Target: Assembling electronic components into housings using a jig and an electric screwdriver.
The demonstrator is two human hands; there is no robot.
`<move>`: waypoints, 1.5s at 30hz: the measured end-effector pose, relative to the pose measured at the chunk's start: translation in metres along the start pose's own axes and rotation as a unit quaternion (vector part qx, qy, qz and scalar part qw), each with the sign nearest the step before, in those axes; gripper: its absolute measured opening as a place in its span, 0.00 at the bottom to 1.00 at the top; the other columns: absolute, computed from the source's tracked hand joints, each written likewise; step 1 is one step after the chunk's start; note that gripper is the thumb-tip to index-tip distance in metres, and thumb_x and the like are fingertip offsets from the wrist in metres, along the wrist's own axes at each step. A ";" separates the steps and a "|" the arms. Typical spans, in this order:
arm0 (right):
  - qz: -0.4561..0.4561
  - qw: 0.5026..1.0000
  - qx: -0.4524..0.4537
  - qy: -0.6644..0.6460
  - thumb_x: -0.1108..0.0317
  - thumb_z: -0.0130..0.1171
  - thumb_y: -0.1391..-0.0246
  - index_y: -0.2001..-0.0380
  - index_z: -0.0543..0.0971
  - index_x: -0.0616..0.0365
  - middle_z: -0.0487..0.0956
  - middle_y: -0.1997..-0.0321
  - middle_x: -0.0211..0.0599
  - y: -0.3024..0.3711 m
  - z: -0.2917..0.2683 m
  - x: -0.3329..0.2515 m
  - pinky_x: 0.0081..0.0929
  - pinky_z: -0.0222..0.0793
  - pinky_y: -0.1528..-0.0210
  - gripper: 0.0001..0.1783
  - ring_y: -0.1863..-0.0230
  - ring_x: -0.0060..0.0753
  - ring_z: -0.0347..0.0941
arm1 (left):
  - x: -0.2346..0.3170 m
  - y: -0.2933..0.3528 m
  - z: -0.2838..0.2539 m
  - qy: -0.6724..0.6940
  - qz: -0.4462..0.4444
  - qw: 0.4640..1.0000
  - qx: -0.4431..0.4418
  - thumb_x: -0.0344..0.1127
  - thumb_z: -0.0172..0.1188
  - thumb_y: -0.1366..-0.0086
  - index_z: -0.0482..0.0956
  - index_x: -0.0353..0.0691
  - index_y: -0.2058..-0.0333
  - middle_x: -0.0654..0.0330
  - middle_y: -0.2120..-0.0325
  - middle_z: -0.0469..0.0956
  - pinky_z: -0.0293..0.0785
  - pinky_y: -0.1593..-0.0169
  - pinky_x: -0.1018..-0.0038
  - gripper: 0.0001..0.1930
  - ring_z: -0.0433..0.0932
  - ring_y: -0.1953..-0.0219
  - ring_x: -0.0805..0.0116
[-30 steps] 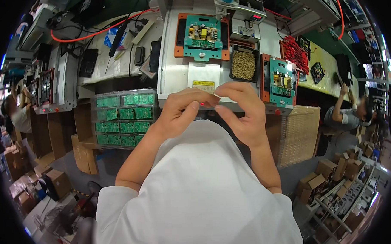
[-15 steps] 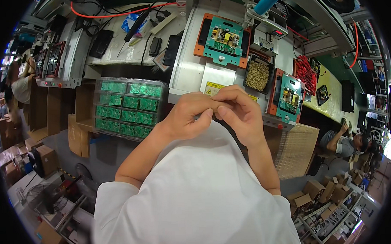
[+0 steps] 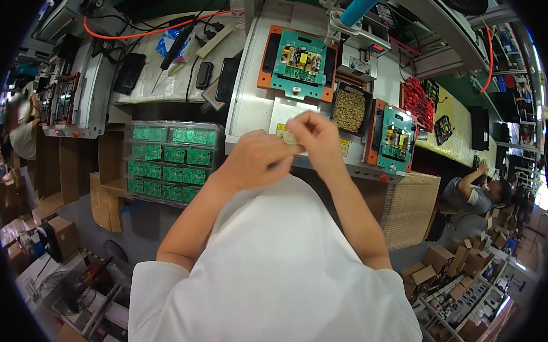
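Observation:
My left hand point(image 3: 257, 161) is curled closed in front of my chest, thumb bent against the fingers. My right hand point(image 3: 319, 143) meets its fingertips with thumb and fingers pinched together; anything held there is too small or hidden to make out. Just beyond, a teal and orange fixture point(image 3: 275, 80) bears a circuit board point(image 3: 302, 59) with a yellow transformer. A similar fixture point(image 3: 375, 133) with another board point(image 3: 396, 138) stands to the right. Between them sits a black bin of small brass-coloured parts point(image 3: 349, 110).
On the left lies a clear tray point(image 3: 216, 163) of green circuit boards. A screwdriver point(image 3: 172, 57), dark phones and cables rest on the bench behind. Red wire bundles point(image 3: 417, 99) lie to the right. A blue cylinder point(image 3: 362, 8) hangs over the machine. Another person point(image 3: 471, 191) sits at far right.
My right hand has lifted and turned, its fingers pinching more tightly at the left hand's fingertips. The left hand has curled further. The whole view has shifted slightly.

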State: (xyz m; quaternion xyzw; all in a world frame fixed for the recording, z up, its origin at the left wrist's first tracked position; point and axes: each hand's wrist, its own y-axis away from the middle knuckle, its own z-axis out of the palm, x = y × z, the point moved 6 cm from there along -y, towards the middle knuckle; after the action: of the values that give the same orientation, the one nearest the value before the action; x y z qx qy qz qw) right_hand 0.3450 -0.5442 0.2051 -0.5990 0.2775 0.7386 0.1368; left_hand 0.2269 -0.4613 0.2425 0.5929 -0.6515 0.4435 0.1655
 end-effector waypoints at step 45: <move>-0.470 0.758 -0.078 0.446 0.75 0.62 0.53 0.66 0.83 0.53 0.76 0.71 0.31 0.048 0.059 -0.209 0.20 0.66 0.74 0.09 0.75 0.23 0.71 | -0.204 0.131 0.025 -0.013 -0.417 0.825 0.382 0.36 0.53 0.29 0.80 0.31 0.57 0.50 0.64 0.82 0.74 0.60 0.69 0.14 0.79 0.65 0.61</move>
State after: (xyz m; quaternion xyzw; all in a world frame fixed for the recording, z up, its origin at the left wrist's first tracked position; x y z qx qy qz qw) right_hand 0.3233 -0.5221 0.4253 -0.9242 -0.0683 0.2499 0.2805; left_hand 0.1637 -0.3657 0.0270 0.8294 -0.1229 0.5380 0.0868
